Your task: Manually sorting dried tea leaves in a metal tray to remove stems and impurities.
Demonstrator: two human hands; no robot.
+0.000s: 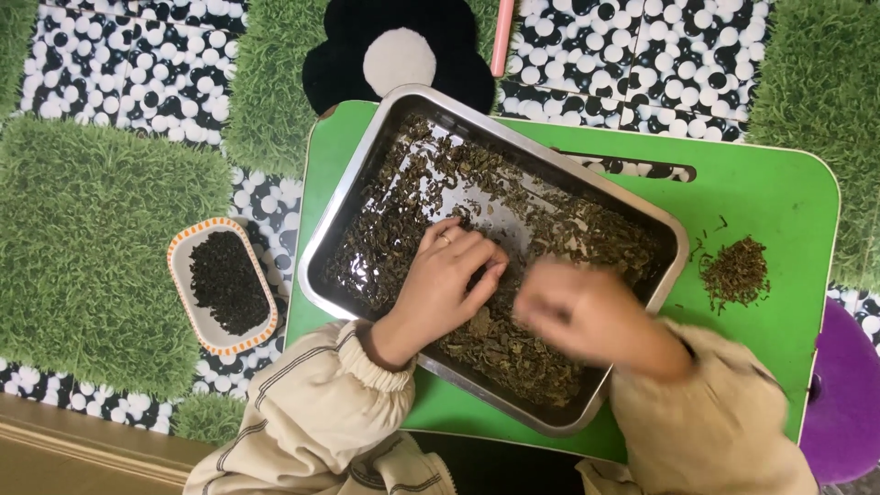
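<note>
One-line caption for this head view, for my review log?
Both hands, left hand and blurred right hand, in dried leaves in a steel tray on a green table.

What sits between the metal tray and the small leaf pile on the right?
Bare green table top, apart from a few stray leaf bits, lies between the metal tray and the small leaf pile, as the head view shows.

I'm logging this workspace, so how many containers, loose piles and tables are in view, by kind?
Rectangular steel tray of dried leaves: 1
Small orange-rimmed white dish of dark leaves: 1
Loose pile of dried leaves: 1
Green low table: 1
Total: 4
</note>
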